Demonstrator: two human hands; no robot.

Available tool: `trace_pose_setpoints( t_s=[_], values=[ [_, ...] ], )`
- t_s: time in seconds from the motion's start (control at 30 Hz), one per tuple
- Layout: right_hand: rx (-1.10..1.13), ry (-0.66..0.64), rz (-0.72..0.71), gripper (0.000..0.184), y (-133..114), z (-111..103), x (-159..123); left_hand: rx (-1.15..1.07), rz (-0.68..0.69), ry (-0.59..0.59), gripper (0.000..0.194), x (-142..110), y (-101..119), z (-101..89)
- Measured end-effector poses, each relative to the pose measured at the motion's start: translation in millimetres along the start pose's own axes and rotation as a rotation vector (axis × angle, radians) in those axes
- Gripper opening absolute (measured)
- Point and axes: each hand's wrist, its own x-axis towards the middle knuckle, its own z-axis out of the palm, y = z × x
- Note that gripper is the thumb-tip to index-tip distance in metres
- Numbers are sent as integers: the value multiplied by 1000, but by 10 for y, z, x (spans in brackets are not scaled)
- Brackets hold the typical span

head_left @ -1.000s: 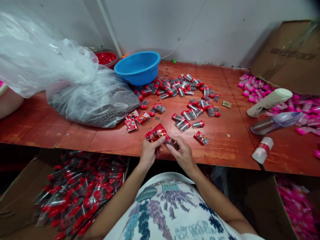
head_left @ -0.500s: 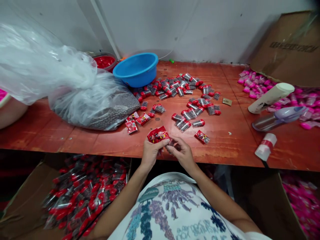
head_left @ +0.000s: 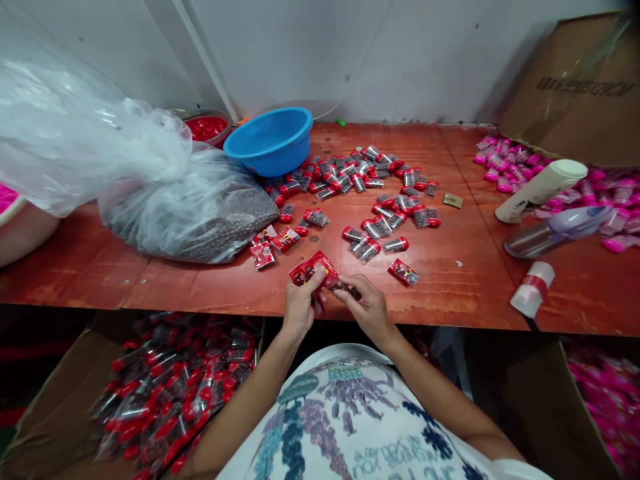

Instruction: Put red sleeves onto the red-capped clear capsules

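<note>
My left hand (head_left: 301, 305) is closed on several red printed packets (head_left: 311, 267), its thumb lying across their front. At the packets' right edge, the fingers of my right hand (head_left: 369, 305) pinch a small dark piece that they mostly cover; it looks like one of the beads-filled tubes, touching the packet. Just beyond both hands lie clear tubes with red caps (head_left: 367, 251), filled with dark beads. A red printed packet around a tube (head_left: 403, 272) rests to the right, and more red packets (head_left: 263, 255) lie to the left.
A plastic sack of dark beads (head_left: 200, 220) and a blue basin (head_left: 270, 143) stand at back left. On the right are a white tumbler (head_left: 537, 193), a purple-lidded bottle (head_left: 555, 233), a roll (head_left: 533, 289) and pink tubes. Below the table edge, a carton (head_left: 60, 393) holds red-capped tubes.
The packets in my left hand have turned and spread, showing more of their front. My left thumb has lifted higher over them. My right hand stays at their right edge.
</note>
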Motion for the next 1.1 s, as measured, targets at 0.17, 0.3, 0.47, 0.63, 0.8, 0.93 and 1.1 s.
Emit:
trace_pose_setpoints(
  t_s=[0.17, 0.3, 0.47, 0.63, 0.8, 0.93, 1.1],
  values=[
    [20, 0, -37, 23, -6, -2, -11, -65, 8, 28, 27, -49, 22, 65],
    [72, 21, -12, 22, -19, -20, -4, -68, 14, -45, 24, -80, -7, 45],
    [297, 74, 244, 31, 35, 11, 9, 47, 0, -97, 25, -102, -33, -2],
    [489, -146, 377, 28, 55, -18, 26, 52, 4, -135, 24, -91, 55, -49],
    [548, -210, 430, 28, -18, -89, 32, 42, -80, -306, 59, -78, 198, -133],
    [530, -197, 438, 30, -44, -83, 17, 49, -81, -304, 62, -90, 224, -109],
    [146, -7, 203, 17, -82, -9, -28, 112, -10, -169, 27, -145, 142, 14]
  ],
)
